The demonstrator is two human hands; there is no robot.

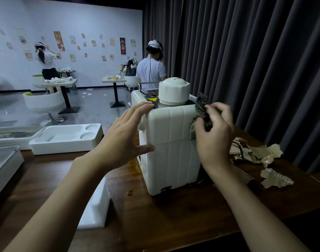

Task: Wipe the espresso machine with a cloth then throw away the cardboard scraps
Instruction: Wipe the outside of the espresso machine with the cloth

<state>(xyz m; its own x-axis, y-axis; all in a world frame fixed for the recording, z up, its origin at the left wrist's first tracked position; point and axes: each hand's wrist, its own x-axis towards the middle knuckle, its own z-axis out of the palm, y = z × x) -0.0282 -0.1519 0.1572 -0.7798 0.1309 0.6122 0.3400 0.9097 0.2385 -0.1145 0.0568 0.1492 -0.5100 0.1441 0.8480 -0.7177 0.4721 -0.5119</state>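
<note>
The white espresso machine (171, 142) stands on the dark wooden table (173, 215), its ribbed back panel toward me and a white domed lid on top. My left hand (126, 135) rests spread against the machine's upper left corner, fingers on the top edge and thumb on the back panel. My right hand (214, 131) grips a bunched grey-green cloth (201, 110) pressed to the machine's upper right edge. Torn cardboard scraps (261, 155) lie on the table right of the machine, beside the dark curtain.
A white foam block (97, 206) lies on the table near my left forearm. A white moulded foam tray (64, 138) and metal trays (4, 160) sit at the left. A dark curtain (246, 60) hangs behind. Two people stand among café tables in the far room.
</note>
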